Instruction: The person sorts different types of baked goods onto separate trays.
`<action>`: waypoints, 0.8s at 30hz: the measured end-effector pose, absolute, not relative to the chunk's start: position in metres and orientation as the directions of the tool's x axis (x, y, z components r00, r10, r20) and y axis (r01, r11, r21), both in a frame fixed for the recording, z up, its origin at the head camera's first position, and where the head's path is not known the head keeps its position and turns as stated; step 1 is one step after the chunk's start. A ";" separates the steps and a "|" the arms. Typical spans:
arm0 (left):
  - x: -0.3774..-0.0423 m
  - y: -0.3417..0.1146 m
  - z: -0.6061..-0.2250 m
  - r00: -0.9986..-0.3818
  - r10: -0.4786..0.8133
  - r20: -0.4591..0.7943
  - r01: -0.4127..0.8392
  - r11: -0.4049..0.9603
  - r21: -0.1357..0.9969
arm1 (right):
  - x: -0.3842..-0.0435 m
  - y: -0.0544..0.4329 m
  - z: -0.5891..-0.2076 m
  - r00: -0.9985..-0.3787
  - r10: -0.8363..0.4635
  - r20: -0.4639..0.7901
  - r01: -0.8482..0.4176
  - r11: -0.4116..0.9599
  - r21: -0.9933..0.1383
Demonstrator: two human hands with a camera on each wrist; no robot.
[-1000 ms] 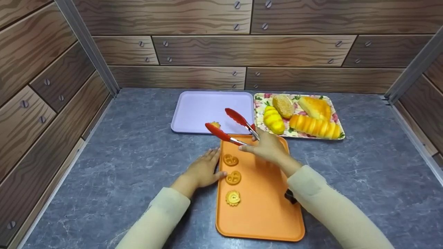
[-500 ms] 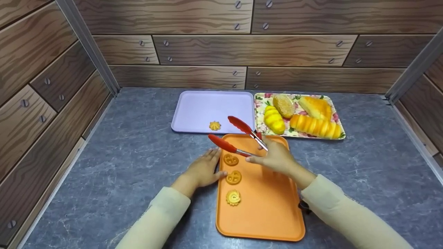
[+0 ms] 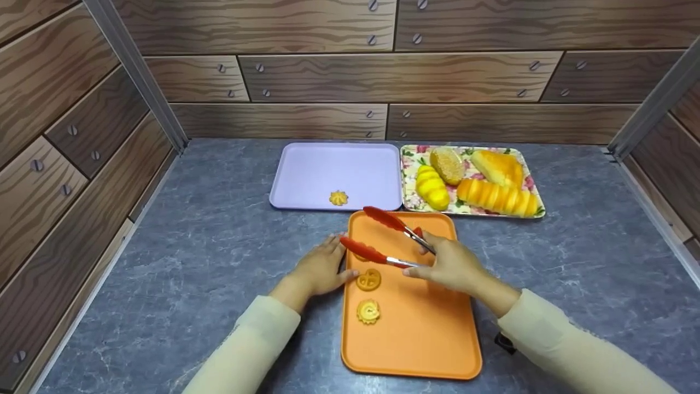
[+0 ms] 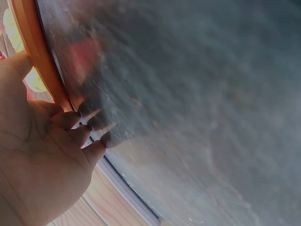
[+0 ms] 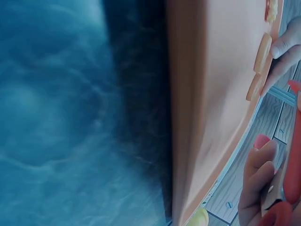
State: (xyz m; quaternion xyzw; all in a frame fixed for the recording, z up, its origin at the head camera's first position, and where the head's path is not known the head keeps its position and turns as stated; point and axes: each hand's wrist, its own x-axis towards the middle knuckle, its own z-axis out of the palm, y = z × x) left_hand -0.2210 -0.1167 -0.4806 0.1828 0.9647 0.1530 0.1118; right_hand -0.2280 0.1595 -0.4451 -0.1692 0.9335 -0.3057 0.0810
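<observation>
My right hand (image 3: 454, 265) grips red-tipped metal tongs (image 3: 365, 251) over the far half of the orange tray (image 3: 415, 345). The tongs' arms are spread, with nothing between the tips. Beneath the nearer tip lies a pretzel cookie, mostly hidden. Down the tray's left side are another pretzel cookie (image 3: 369, 279) and a round swirl cookie (image 3: 368, 311). My left hand (image 3: 320, 271) rests along the tray's left edge, thumb over the rim; the left wrist view shows the fingers (image 4: 70, 135) against it. A small ridged cookie (image 3: 338, 197) sits on the lilac tray (image 3: 339, 164).
At the back right, a floral tray (image 3: 409, 203) bears a yellow roll (image 3: 432, 187), a seeded bun (image 3: 447, 165), a triangular bread (image 3: 497, 167) and a long segmented loaf (image 3: 496, 197). Wood-patterned panels (image 3: 317, 79) enclose the dark marbled table (image 3: 180, 246).
My right hand has drawn the tongs back from the lilac tray toward the orange tray, uncovering the ridged cookie there. The left hand has stayed in place.
</observation>
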 end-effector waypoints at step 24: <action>-0.220 -0.117 -0.479 -0.904 0.399 -0.157 0.325 0.877 0.354 | -0.221 0.176 -0.444 -0.899 -0.433 -0.074 -0.355 0.815 -0.458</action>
